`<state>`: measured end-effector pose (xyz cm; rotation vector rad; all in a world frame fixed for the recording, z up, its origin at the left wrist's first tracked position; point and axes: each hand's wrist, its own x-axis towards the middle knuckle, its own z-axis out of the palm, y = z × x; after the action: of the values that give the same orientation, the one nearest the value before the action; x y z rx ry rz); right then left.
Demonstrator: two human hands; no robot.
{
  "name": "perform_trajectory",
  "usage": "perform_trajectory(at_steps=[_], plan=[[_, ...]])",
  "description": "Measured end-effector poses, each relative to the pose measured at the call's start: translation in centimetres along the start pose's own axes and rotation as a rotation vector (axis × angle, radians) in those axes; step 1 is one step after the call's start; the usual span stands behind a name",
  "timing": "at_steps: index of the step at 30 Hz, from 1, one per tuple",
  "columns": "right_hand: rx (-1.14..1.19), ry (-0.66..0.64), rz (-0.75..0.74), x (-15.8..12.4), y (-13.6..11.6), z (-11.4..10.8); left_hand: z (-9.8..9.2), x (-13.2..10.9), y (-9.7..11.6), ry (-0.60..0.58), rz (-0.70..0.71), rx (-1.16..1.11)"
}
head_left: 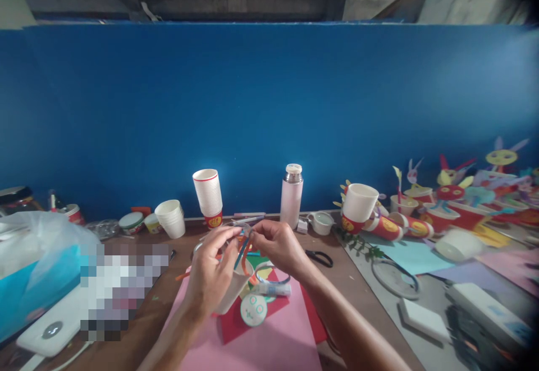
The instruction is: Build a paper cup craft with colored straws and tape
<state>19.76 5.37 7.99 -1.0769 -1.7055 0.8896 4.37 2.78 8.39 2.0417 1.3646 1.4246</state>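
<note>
My left hand [214,264] and my right hand [281,246] meet above the middle of the desk, fingertips pinched close together. Between them are thin paper strips, a blue strip [240,254] and an orange strip [245,261], with a small piece at the fingertips too blurred to name. Below my left hand a tilted white paper cup [231,295] is partly hidden. A round paper face [253,310] with green and pink drawing lies in front of it. Beside it are a white tube [272,289] and a ring-shaped roll [287,277]. Pink paper [252,354] and red paper [231,329] lie underneath.
Black-handled scissors [320,258] lie to the right. Behind stand a tall cup stack [207,194], a shorter cup stack [170,219] and a thermos [291,200]. Paper-cup figures [450,194] crowd the right, near a white power strip [490,312]. A plastic bag [42,247] sits left.
</note>
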Motion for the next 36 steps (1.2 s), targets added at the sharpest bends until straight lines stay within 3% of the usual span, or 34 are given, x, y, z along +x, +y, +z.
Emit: perform_trajectory(at_steps=[7, 13, 18, 31, 36], plan=[[0.033, -0.082, -0.018, -0.4, -0.8, 0.1, -0.4, 0.5, 0.2, -0.207, -0.189, -0.081], [0.041, -0.107, -0.010, -0.3, -0.6, 0.1, -0.5, 0.5, 0.4, -0.225, -0.302, -0.131], [0.051, -0.112, -0.008, -0.3, -0.7, 0.0, -0.6, 0.5, -0.1, -0.254, -0.264, -0.299], [0.197, -0.161, 0.048, 0.1, -0.5, 0.3, -0.9, 0.4, 0.9, -0.234, -0.308, -0.214], [0.153, -0.163, 0.052, 0.0, -0.2, 0.3, -1.0, 0.5, 1.0, -0.229, -0.342, -0.232]])
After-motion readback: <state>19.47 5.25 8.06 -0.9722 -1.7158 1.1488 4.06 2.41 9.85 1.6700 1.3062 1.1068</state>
